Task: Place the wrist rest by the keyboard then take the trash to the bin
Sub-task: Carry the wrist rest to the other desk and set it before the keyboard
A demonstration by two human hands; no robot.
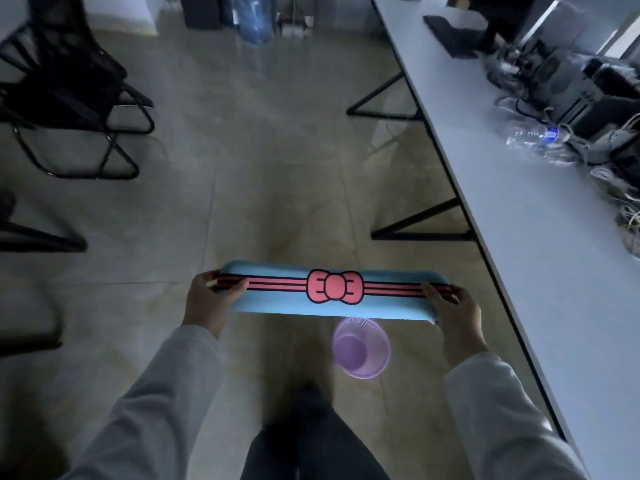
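I hold a long blue wrist rest (277,304) with a pink bow and red stripes level in front of me, over the floor. My left hand (207,303) grips its left end and my right hand (457,313) grips its right end. A purple mesh bin (361,348) stands on the floor just below the wrist rest, close to the table's edge. A black keyboard (450,36) lies far off on the white table (519,220) at the right. A crushed clear plastic bottle (535,140) lies on that table near a tangle of cables.
Black chairs (69,98) stand at the left. The table's black legs (415,223) reach onto the tiled floor. Computer boxes and cables (588,98) crowd the table's right side. A blue water jug (254,19) stands at the far wall.
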